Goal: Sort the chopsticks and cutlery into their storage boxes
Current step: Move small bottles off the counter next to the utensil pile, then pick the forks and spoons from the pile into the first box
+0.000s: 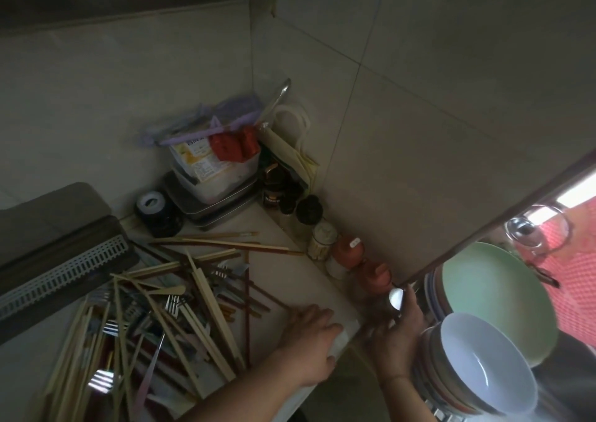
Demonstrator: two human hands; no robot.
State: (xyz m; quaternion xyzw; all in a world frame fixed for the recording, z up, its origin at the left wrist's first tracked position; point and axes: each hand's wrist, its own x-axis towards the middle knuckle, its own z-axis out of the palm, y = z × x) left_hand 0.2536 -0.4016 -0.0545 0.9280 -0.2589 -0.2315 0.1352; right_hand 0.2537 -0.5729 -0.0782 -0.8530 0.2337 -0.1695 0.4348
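A jumbled pile of wooden and dark red chopsticks (206, 295) lies across the pale counter, mixed with metal forks (172, 302) and other cutlery. A grey storage box with a slotted white strip (64, 270) sits at the left, beside the pile. My left hand (309, 344) rests palm down at the counter's right edge, just right of the pile, with nothing visibly in it. My right hand (398, 334) is past the counter edge, closed around a small shiny spoon-like item (396, 299) that sticks up from the fingers.
The counter's back corner holds a plastic tub of packets (219, 170) on metal trays, a tape roll (154, 208), dark jars and small bottles (351, 250) along the wall. Stacked bowls (483, 366) and a green plate (496, 292) stand at the right.
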